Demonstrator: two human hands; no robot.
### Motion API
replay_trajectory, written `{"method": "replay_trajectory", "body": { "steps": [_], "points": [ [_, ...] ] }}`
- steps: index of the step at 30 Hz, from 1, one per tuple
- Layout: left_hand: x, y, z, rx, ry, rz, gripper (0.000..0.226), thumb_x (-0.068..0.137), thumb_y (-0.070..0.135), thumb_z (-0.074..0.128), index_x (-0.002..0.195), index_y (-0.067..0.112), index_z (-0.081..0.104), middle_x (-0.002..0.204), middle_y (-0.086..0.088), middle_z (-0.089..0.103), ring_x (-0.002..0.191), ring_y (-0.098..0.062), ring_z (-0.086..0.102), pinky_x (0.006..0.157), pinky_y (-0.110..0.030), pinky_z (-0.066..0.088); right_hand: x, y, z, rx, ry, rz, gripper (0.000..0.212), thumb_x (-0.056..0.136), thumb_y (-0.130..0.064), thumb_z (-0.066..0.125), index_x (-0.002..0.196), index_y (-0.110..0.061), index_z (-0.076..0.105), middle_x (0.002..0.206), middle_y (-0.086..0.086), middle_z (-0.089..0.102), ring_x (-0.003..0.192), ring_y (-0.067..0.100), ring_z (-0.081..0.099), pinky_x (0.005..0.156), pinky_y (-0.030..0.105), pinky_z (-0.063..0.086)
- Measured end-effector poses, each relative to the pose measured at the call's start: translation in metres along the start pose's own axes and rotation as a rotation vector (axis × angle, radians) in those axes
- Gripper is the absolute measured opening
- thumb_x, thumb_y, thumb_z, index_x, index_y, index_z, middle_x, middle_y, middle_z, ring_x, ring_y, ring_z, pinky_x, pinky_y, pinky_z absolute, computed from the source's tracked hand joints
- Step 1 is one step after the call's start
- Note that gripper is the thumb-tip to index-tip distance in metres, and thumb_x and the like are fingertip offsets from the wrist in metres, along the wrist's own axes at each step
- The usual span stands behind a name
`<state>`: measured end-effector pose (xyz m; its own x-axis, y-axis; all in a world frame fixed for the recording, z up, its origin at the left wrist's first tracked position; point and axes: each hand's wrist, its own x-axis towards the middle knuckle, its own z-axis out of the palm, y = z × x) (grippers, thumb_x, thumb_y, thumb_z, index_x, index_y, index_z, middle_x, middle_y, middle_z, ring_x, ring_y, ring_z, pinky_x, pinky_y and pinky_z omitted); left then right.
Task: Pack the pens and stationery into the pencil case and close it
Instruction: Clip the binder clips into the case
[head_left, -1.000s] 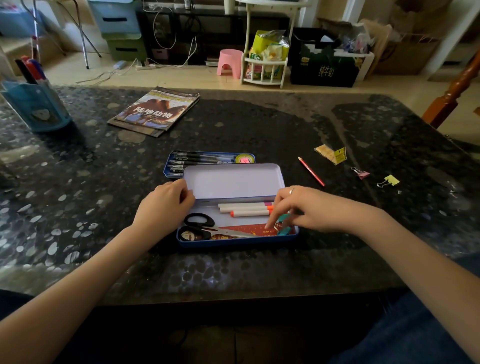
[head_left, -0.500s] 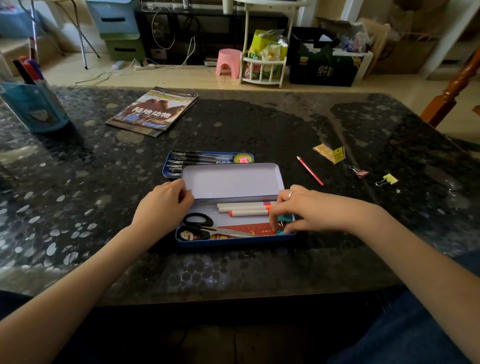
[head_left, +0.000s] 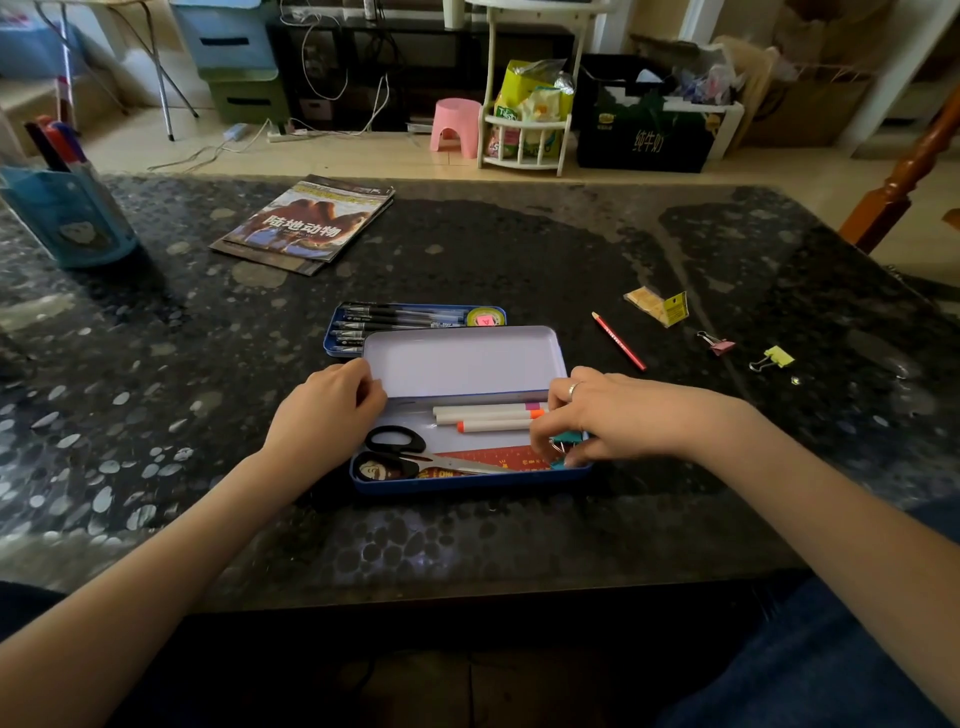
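Observation:
A blue tin pencil case (head_left: 467, 483) lies open in front of me, its pale lid (head_left: 462, 361) tilted back. Inside lie white markers (head_left: 488, 418), black-handled scissors (head_left: 400, 452) and a red ruler (head_left: 493, 460). My left hand (head_left: 327, 410) holds the lid's left edge, fingers curled on it. My right hand (head_left: 597, 415) reaches into the case's right end and pinches a teal binder clip (head_left: 563, 441). Behind the lid sits a blue tray (head_left: 332, 338) with several black pens (head_left: 400, 319). A red pencil (head_left: 618, 340), a pink clip (head_left: 719, 344) and a yellow clip (head_left: 776, 357) lie on the table to the right.
A magazine (head_left: 306, 223) lies at the back left of the dark stone table (head_left: 519, 545). A blue pen holder (head_left: 67, 218) stands at the far left. A small yellow packet (head_left: 660, 306) lies beyond the pencil. A wooden chair post (head_left: 904, 176) rises at the right edge.
My right hand's fingers have shifted slightly inside the case's right end, working the teal clip. The left hand stays on the lid.

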<state>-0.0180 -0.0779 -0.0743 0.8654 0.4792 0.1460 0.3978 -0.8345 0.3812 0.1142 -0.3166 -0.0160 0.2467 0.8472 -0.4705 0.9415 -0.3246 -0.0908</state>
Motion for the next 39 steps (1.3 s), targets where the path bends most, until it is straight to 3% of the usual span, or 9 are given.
{"method": "replay_trajectory", "body": {
  "steps": [4, 7, 12, 17, 27, 33, 36, 39],
  "points": [
    [0.0, 0.0, 0.001, 0.013, -0.005, -0.007, 0.027, 0.095, 0.028, 0.044, 0.073, 0.013, 0.046, 0.07, -0.003, 0.052, 0.063, -0.021, 0.051, 0.048, -0.027, 0.032, -0.001, -0.001, 0.0, 0.068, -0.009, 0.006, 0.018, 0.092, -0.032, 0.058, 0.104, -0.043, 0.049, 0.115, -0.007, 0.04, 0.11, 0.011, 0.034, 0.092, 0.032, 0.041],
    [0.001, 0.001, 0.002, 0.018, -0.01, -0.006, 0.027, 0.096, 0.028, 0.043, 0.072, 0.015, 0.043, 0.068, -0.001, 0.05, 0.06, -0.018, 0.049, 0.047, -0.026, 0.03, -0.003, -0.001, 0.004, 0.096, 0.017, -0.003, 0.017, 0.092, -0.032, 0.058, 0.106, -0.039, 0.05, 0.118, -0.008, 0.043, 0.11, 0.009, 0.034, 0.091, 0.03, 0.041],
    [0.001, 0.0, 0.002, 0.017, -0.014, -0.007, 0.027, 0.096, 0.029, 0.042, 0.074, 0.013, 0.046, 0.071, -0.004, 0.054, 0.062, -0.021, 0.052, 0.047, -0.026, 0.032, -0.003, 0.003, 0.005, 0.152, 0.053, 0.021, 0.013, 0.09, -0.034, 0.061, 0.091, -0.039, 0.05, 0.111, -0.014, 0.047, 0.1, 0.004, 0.034, 0.079, 0.025, 0.035],
    [0.0, 0.0, 0.002, 0.017, -0.012, -0.005, 0.028, 0.096, 0.028, 0.042, 0.072, 0.014, 0.044, 0.068, -0.003, 0.051, 0.06, -0.02, 0.05, 0.047, -0.028, 0.03, -0.002, 0.004, 0.005, 0.212, 0.128, 0.075, 0.013, 0.084, -0.033, 0.069, 0.08, -0.039, 0.058, 0.107, -0.014, 0.046, 0.103, 0.004, 0.036, 0.086, 0.029, 0.041],
    [0.001, 0.0, 0.002, 0.008, -0.004, -0.004, 0.028, 0.096, 0.028, 0.042, 0.073, 0.012, 0.045, 0.068, -0.003, 0.051, 0.06, -0.021, 0.051, 0.049, -0.03, 0.035, -0.002, 0.012, 0.004, 0.285, 0.093, 0.101, 0.013, 0.086, -0.03, 0.066, 0.099, -0.027, 0.064, 0.105, -0.011, 0.053, 0.098, 0.006, 0.046, 0.078, 0.02, 0.041],
    [0.001, -0.003, 0.004, -0.01, 0.012, -0.01, 0.03, 0.096, 0.029, 0.043, 0.071, 0.013, 0.044, 0.069, -0.003, 0.052, 0.061, -0.022, 0.051, 0.05, -0.032, 0.035, -0.013, 0.024, -0.006, 0.536, 0.148, 0.14, 0.008, 0.089, -0.028, 0.064, 0.096, -0.029, 0.066, 0.1, -0.01, 0.058, 0.085, 0.007, 0.055, 0.076, 0.023, 0.049],
    [0.001, -0.002, 0.004, -0.027, 0.002, -0.013, 0.032, 0.095, 0.036, 0.044, 0.07, 0.015, 0.044, 0.069, -0.001, 0.052, 0.061, -0.02, 0.051, 0.05, -0.032, 0.036, -0.012, 0.051, -0.005, 0.587, 0.323, 0.253, 0.01, 0.091, -0.025, 0.06, 0.099, -0.029, 0.065, 0.102, -0.004, 0.063, 0.091, 0.01, 0.059, 0.08, 0.026, 0.05],
    [0.001, -0.003, 0.005, -0.024, 0.02, -0.01, 0.033, 0.094, 0.039, 0.046, 0.07, 0.016, 0.044, 0.069, 0.0, 0.052, 0.061, -0.019, 0.051, 0.05, -0.032, 0.037, -0.007, 0.092, 0.005, 0.427, 0.65, 0.584, 0.028, 0.096, -0.015, 0.05, 0.121, -0.023, 0.06, 0.123, 0.004, 0.057, 0.109, 0.022, 0.056, 0.092, 0.035, 0.045]
  ]
}}
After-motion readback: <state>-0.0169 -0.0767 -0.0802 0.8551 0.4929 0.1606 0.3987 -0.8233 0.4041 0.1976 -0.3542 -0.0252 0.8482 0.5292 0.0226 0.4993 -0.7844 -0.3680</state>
